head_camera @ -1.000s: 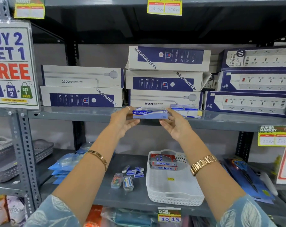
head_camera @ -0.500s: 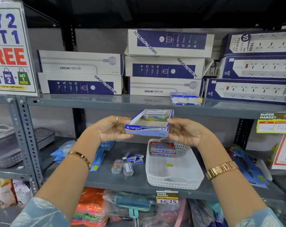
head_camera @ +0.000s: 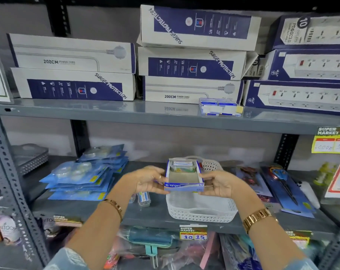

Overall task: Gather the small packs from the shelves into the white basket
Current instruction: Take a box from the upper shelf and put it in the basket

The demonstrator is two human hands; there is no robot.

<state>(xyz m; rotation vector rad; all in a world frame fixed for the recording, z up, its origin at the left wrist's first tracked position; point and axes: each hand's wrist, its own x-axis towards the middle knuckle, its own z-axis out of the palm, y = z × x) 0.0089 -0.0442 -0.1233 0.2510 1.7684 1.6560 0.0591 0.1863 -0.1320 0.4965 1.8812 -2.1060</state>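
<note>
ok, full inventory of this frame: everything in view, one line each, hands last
Kangaro tray box: 1, blue, open, held over basket
White basket: 1, lower shelf, centre
Small packs: one stack, blue-white, upper shelf edge
Power-strip boxes: 8 or so, white-navy, upper shelf
Tape packs: one pile, blue, lower shelf left
Scissors cards: 2 or so, lower shelf right
Grey basket: 1, far left
Price tags: 2, yellow, shelf edges
Left hand: gripping box's left side
Right hand: gripping box's right side

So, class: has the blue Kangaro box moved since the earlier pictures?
Yes. The Kangaro box, held between the left hand and right hand, has come down from the upper shelf edge to just above the white basket.
</note>
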